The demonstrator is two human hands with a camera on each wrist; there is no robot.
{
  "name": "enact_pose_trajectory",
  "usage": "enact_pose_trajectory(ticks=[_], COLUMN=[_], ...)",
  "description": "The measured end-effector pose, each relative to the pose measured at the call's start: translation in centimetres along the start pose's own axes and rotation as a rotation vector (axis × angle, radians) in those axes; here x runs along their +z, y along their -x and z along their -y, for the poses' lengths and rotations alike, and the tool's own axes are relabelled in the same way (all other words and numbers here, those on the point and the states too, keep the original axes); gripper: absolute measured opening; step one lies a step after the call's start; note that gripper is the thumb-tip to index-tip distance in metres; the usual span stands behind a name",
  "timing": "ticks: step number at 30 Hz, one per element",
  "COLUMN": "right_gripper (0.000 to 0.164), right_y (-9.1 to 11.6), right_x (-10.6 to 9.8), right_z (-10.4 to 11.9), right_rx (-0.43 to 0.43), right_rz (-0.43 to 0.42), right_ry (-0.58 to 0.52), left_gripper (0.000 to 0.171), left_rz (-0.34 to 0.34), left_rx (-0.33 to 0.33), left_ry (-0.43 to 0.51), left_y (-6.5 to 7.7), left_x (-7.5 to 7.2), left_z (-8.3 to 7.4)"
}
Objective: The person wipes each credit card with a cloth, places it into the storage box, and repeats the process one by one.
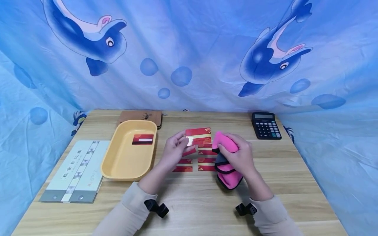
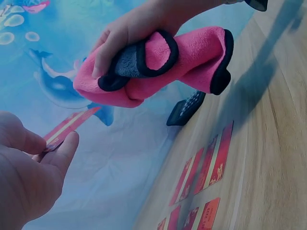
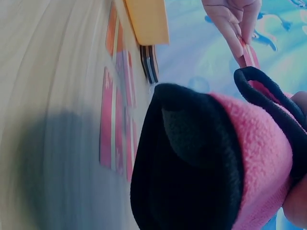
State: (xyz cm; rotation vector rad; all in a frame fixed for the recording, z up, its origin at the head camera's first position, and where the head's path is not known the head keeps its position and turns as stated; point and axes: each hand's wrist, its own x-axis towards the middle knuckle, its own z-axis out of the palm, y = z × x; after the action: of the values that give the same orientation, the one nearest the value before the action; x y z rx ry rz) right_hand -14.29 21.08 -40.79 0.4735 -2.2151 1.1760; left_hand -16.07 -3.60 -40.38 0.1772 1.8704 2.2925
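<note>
My left hand pinches a red card with a gold stripe between thumb and fingers, raised above the table. A pink fleece cloth with black edging and a grey patch is bunched in my right hand, its lower part hanging down. In the left wrist view the cloth is apart from the card. Several similar red and gold cards lie in rows on the table below; hands and cloth partly cover them.
Left of the cards stands a yellow tray with one red card inside, its black stripe and white strip up. Behind it lies a brown notebook; a pale ledger is at the left. A calculator sits back right.
</note>
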Motion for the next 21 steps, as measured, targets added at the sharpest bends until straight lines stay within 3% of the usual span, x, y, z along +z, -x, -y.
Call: enact_pose_trajectory(ticks=[5,12,17,21], right_gripper=[0.037,0.036,0.036,0.036], right_y=[-0.5,-1.0,-1.1,-1.0], right_x=[0.9,2.0,2.9,3.8], right_z=[0.9,1.8,3.1,4.3], right_rx=[-0.054,-0.115,-0.128,-0.142], right_rz=[0.009,-0.040,-0.005,0.024], right_ry=[0.021,0.154,0.256,0.231], left_gripper=[0.042,0.044,0.041,0.043], left_rz=[0.052,0.132,0.195,0.228], left_rx=[0.033,0.069,0.127,0.164], left_ry=[-0.014,-0.030,-0.076,-0.125], left_y=[0.8,1.1,1.0,0.8], left_x=[-0.4,0.0,0.6,1.1], left_z=[-0.2,0.0,0.2,0.4])
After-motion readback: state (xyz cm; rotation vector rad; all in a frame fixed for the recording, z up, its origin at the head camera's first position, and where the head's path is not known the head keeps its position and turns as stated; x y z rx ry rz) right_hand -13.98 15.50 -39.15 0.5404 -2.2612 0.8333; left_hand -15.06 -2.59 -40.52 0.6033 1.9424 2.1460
